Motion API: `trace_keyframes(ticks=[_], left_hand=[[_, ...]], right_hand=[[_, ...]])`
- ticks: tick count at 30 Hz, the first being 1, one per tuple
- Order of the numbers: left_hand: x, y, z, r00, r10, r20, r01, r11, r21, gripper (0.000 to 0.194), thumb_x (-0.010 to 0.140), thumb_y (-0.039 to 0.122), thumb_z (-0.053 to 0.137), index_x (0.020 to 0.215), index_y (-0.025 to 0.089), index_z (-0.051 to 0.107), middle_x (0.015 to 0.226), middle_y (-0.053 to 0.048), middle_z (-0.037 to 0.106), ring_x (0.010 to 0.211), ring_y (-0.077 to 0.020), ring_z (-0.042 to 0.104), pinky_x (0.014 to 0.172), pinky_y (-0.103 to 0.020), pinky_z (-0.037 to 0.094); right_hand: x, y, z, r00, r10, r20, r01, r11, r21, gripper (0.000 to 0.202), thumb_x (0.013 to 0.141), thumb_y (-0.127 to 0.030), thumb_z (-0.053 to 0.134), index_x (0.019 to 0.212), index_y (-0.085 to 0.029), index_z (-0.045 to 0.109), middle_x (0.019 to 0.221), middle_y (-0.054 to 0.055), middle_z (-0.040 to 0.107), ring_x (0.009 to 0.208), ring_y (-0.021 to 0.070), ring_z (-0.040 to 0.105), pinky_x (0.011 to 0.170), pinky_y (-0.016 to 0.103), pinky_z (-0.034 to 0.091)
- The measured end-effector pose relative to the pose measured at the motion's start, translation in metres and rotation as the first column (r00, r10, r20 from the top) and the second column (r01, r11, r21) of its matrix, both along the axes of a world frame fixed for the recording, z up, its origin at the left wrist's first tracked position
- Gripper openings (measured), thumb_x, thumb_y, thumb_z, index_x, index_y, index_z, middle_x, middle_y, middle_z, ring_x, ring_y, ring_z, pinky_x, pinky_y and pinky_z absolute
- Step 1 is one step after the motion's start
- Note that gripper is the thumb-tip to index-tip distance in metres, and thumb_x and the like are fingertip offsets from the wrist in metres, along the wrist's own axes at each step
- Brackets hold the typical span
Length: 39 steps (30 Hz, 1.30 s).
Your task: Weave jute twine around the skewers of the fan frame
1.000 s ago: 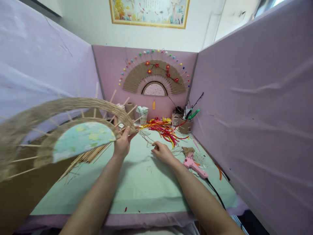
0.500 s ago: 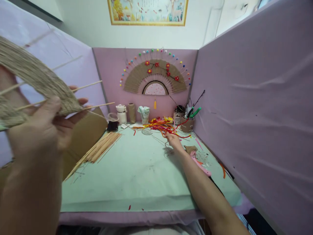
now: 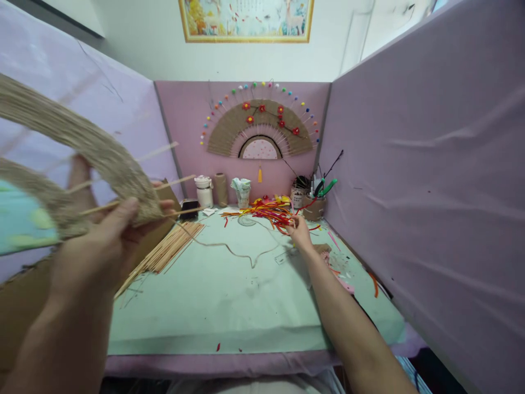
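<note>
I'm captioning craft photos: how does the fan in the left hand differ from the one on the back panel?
The held fan shows bare stick ends; the mounted fan has coloured balls on its tips. The held fan's inner panel is pale blue-green, the mounted fan's pink. Both are arched and mostly tan.

Soft daylight, faint shadows; fan sticks point(image 3: 159, 151) motion-blurred.

The left edge cuts off the curved fan of woven tan twine point(image 3: 82, 134), its pale wooden sticks point(image 3: 159, 152) blurred, which hides part of the left hand point(image 3: 96, 249). The bare right forearm point(image 3: 336, 295) covers much of the pink plastic glue gun point(image 3: 346, 286). What the right hand point(image 3: 300, 232) touches is too small to tell.
</note>
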<state>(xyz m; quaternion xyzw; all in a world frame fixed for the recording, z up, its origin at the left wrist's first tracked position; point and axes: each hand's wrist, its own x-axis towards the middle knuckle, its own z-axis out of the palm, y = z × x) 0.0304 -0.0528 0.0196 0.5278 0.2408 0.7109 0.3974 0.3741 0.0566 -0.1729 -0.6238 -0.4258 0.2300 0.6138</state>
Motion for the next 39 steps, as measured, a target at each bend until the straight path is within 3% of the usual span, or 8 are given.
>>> trace_keyframes(ticks=[4, 11, 19, 22, 25, 29, 34, 39], left_hand=[[0.030, 0.020, -0.036, 0.987, -0.122, -0.109, 0.112, 0.989, -0.096, 0.077, 0.077, 0.017, 0.062, 0.140, 0.041, 0.024, 0.096, 0.002, 0.070, 0.080, -0.0231, 0.069, 0.065, -0.040, 0.060], [0.064, 0.048, -0.081, 0.952, -0.301, -0.059, 0.282, 0.934, -0.217, 0.077, 0.078, 0.020, 0.063, 0.141, 0.034, 0.022, 0.097, -0.003, 0.070, 0.086, -0.0240, 0.068, 0.074, -0.044, 0.056], [0.097, 0.085, -0.127, 0.875, -0.470, 0.115, 0.483, 0.836, -0.261, 0.083, 0.079, 0.019, 0.063, 0.143, 0.039, 0.013, 0.102, -0.004, 0.069, 0.087, -0.0225, 0.068, 0.079, -0.045, 0.053], [0.100, 0.096, -0.144, 0.859, -0.489, 0.150, 0.511, 0.813, -0.280, 0.087, 0.079, 0.019, 0.063, 0.143, 0.040, 0.007, 0.105, -0.005, 0.068, 0.087, -0.0204, 0.067, 0.082, -0.044, 0.052], [0.097, 0.102, -0.155, 0.863, -0.475, 0.172, 0.505, 0.812, -0.293, 0.089, 0.078, 0.019, 0.064, 0.143, 0.040, 0.007, 0.105, -0.005, 0.068, 0.088, -0.0198, 0.067, 0.084, -0.043, 0.051], [0.093, 0.103, -0.159, 0.878, -0.438, 0.195, 0.478, 0.825, -0.302, 0.088, 0.077, 0.019, 0.065, 0.143, 0.039, 0.010, 0.108, -0.007, 0.067, 0.089, -0.0202, 0.067, 0.085, -0.044, 0.050], [0.093, 0.100, -0.156, 0.880, -0.435, 0.189, 0.473, 0.836, -0.279, 0.087, 0.077, 0.020, 0.065, 0.143, 0.040, 0.012, 0.102, -0.004, 0.069, 0.089, -0.0199, 0.067, 0.082, -0.042, 0.051], [0.094, 0.097, -0.157, 0.866, -0.465, 0.184, 0.499, 0.824, -0.268, 0.085, 0.078, 0.021, 0.065, 0.143, 0.039, 0.013, 0.104, -0.004, 0.068, 0.090, -0.0205, 0.067, 0.081, -0.040, 0.052]], right_hand=[[-0.009, -0.018, 0.004, 0.756, 0.115, 0.644, 0.142, 0.932, -0.334, 0.061, 0.067, -0.007, 0.057, 0.125, -0.024, 0.048, 0.126, 0.015, 0.048, 0.117, 0.0311, 0.042, 0.089, 0.042, 0.033], [-0.002, -0.032, 0.010, 0.586, 0.546, 0.600, -0.212, 0.817, -0.536, 0.061, 0.065, -0.016, 0.067, 0.123, -0.020, 0.052, 0.115, 0.010, 0.060, 0.104, 0.0229, 0.055, 0.085, 0.029, 0.039], [-0.002, -0.040, 0.016, 0.659, 0.281, 0.697, 0.001, 0.927, -0.375, 0.044, 0.075, -0.011, 0.049, 0.117, -0.019, 0.057, 0.109, 0.013, 0.064, 0.099, 0.0239, 0.058, 0.082, 0.031, 0.039], [-0.015, -0.039, 0.022, 0.778, 0.136, 0.613, -0.050, 0.986, -0.156, 0.029, 0.081, -0.019, 0.044, 0.104, -0.019, 0.062, 0.095, 0.009, 0.068, 0.086, 0.0209, 0.060, 0.076, 0.030, 0.041], [-0.038, -0.036, 0.020, 0.848, 0.299, 0.438, -0.289, 0.953, -0.090, 0.023, 0.082, -0.027, 0.044, 0.086, -0.018, 0.066, 0.077, 0.004, 0.067, 0.072, 0.0175, 0.060, 0.068, 0.028, 0.043], [-0.065, -0.035, 0.007, 0.816, 0.529, 0.232, -0.531, 0.845, -0.062, 0.021, 0.077, -0.034, 0.055, 0.083, -0.016, 0.065, 0.082, 0.004, 0.068, 0.078, 0.0175, 0.061, 0.073, 0.029, 0.045], [-0.073, -0.034, 0.001, 0.811, 0.554, -0.187, -0.559, 0.829, 0.030, 0.038, 0.074, -0.040, 0.064, 0.106, -0.020, 0.057, 0.106, 0.010, 0.065, 0.098, 0.0202, 0.060, 0.085, 0.035, 0.045], [-0.086, -0.044, 0.004, 0.637, 0.706, -0.309, -0.724, 0.686, 0.074, 0.050, 0.070, -0.041, 0.069, 0.112, -0.022, 0.051, 0.111, 0.010, 0.064, 0.098, 0.0188, 0.060, 0.078, 0.032, 0.047]])
